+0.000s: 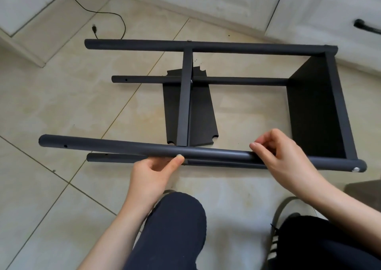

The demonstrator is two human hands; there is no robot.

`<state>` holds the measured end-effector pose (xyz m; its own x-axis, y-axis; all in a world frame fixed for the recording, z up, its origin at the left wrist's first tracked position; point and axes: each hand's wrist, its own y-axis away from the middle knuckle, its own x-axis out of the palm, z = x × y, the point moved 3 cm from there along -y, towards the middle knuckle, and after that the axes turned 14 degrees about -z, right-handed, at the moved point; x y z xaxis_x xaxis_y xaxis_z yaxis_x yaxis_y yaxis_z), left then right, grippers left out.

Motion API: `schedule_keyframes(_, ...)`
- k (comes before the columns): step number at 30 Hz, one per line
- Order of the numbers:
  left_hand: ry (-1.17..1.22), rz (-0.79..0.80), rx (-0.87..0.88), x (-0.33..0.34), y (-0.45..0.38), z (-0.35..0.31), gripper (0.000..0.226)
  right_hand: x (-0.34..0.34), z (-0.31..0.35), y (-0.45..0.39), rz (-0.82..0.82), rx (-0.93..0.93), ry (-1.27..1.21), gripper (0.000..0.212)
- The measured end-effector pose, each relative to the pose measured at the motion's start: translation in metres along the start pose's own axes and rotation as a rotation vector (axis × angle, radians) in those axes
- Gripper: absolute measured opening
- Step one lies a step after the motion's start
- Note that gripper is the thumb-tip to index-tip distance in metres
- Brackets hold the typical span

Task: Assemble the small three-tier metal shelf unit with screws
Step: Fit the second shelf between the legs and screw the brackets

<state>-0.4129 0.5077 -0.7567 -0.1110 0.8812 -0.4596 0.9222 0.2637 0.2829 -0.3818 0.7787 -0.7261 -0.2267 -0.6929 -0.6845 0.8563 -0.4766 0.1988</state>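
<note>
Between both hands' grips [156, 167] [288, 156], near post [115, 149]

gaps: open between 4 poles [115, 148] | blocked: middle shelf [184, 98], end shelf [315, 113]

Four dark round posts run across the tiled floor: the far post [206, 46], the inner post [237, 80], the near post [123, 147] and the lowest post [115, 158] tucked just under it. Three shelf panels show: the end panel [315, 113] on the right, the upright middle panel [184, 104], and one loose panel [202, 113] lying flat on the floor. Two silver screw heads are plain to see, the middle screw [179, 155] and the end screw [356, 169]. Two hands, the left hand [152, 170] and the right hand [286, 154]. One black cable [115, 16], two black drawer handles in view
</note>
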Motion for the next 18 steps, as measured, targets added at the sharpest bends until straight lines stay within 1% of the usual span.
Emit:
schedule_keyframes(2, -0.182, -0.116, 0.114, -0.010, 0.003, -0.008, 0.031, 0.000, 0.000, 0.000, -0.019, -0.006, 0.022, 0.014)
schedule_keyframes(3, -0.309, -0.174, 0.191, -0.013, 0.005, -0.012, 0.039, 0.000, 0.001, -0.001, -0.032, -0.007, 0.033, 0.015)
schedule_keyframes(5, -0.535, -0.289, 0.379, -0.019, 0.009, -0.022, 0.055, 0.000, 0.002, -0.002, -0.039, -0.007, 0.062, 0.016)
schedule_keyframes(6, -0.595, -0.326, 0.505, -0.020, 0.009, -0.029, 0.058, 0.000, 0.002, -0.003, -0.035, -0.007, 0.077, 0.016)
schedule_keyframes(8, -0.645, -0.335, 0.768, -0.022, 0.009, -0.044, 0.057, -0.003, 0.002, -0.006, -0.033, -0.003, 0.098, 0.016)
schedule_keyframes(9, -0.666, -0.314, 0.857, -0.021, 0.006, -0.050, 0.055, -0.004, 0.003, -0.007, -0.035, 0.002, 0.105, 0.016)
schedule_keyframes(10, -0.689, -0.285, 0.904, -0.021, 0.001, -0.055, 0.052, -0.005, 0.003, -0.010, -0.033, 0.007, 0.112, 0.016)
schedule_keyframes(11, -0.707, -0.237, 0.913, -0.020, -0.005, -0.058, 0.052, -0.006, 0.003, -0.012, -0.021, 0.017, 0.120, 0.016)
schedule_keyframes(12, -0.720, -0.167, 0.906, -0.018, -0.011, -0.061, 0.060, -0.007, 0.003, -0.014, -0.002, 0.026, 0.132, 0.015)
schedule_keyframes(14, -0.757, 0.035, 0.921, -0.016, -0.026, -0.063, 0.089, -0.007, 0.004, -0.018, 0.043, 0.046, 0.147, 0.012)
schedule_keyframes(15, -0.788, 0.136, 0.941, -0.016, -0.032, -0.066, 0.097, -0.007, 0.005, -0.020, 0.063, 0.057, 0.142, 0.010)
schedule_keyframes(16, -0.818, 0.237, 0.961, -0.014, -0.039, -0.067, 0.098, -0.006, 0.006, -0.022, 0.084, 0.066, 0.131, 0.007)
schedule_keyframes(18, -0.842, 0.396, 0.990, -0.011, -0.051, -0.068, 0.094, -0.003, 0.010, -0.026, 0.133, 0.060, 0.111, 0.006)
